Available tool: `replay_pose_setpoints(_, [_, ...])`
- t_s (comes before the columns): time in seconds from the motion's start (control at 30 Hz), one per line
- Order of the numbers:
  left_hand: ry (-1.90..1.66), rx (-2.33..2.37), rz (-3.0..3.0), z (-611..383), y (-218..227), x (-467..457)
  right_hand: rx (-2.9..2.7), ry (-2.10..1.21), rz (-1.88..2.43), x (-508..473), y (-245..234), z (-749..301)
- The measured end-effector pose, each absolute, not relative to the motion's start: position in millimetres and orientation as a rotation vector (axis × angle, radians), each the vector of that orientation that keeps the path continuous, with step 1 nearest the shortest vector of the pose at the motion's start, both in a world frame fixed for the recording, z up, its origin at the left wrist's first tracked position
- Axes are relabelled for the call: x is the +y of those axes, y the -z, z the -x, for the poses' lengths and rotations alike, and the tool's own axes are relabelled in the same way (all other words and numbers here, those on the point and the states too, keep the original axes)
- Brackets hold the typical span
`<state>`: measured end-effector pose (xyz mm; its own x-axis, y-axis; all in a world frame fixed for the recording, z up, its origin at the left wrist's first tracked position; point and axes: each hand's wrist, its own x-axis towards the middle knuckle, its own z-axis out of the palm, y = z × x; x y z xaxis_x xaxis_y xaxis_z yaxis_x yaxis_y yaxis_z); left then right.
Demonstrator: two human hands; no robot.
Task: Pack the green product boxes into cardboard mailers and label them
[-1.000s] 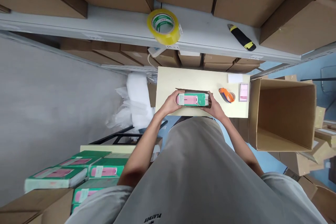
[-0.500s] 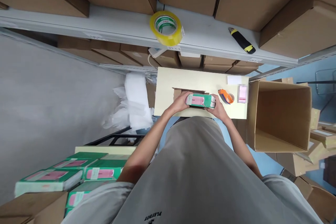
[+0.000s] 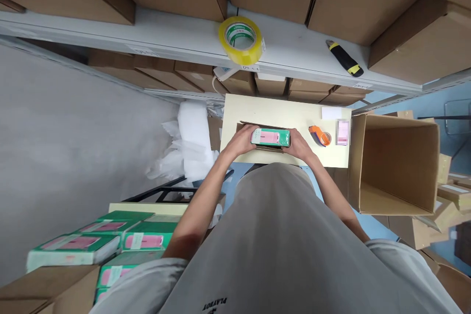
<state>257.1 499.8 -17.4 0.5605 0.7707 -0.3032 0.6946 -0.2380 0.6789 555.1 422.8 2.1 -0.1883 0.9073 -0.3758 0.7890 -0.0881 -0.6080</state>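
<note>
2 hands, left hand [image 3: 239, 141] and right hand [image 3: 300, 144], grip the ends of the green box [image 3: 270, 137]. Tilted 0.5 s ago, it's level now, probably seating into the brown carton [image 3: 246, 126].

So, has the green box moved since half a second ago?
Yes. The green box has shifted left, opening a wider gap to the orange tape dispenser.

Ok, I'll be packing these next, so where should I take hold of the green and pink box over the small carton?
By its two short ends, one from each side: the green and pink box lies flat and lengthwise across, and the left hand and right hand clamp it just so above the small carton.
</note>
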Motion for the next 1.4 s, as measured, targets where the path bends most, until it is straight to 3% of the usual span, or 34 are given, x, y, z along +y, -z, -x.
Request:
replay_pose_setpoints(0.73, [0.187, 1.111, -2.28, -261, 61, 512, -2.625, -0.804, 2.105, 433, 24, -499])
replay_pose_setpoints(0.9, [-0.076, 1.276, -2.171, -241, 47, 498, -2.356, -0.766, 2.093, 407, 19, -509])
replay_pose_setpoints(1.07, [-0.355, 1.729, -1.887, -208, 43, 480, -1.678, -0.518, 2.312, 367, 19, -527])
replay_pose_setpoints(1.4, [-0.348, 1.845, -1.607, -223, 42, 457, -1.279, -0.902, 2.384, 371, 16, -530])
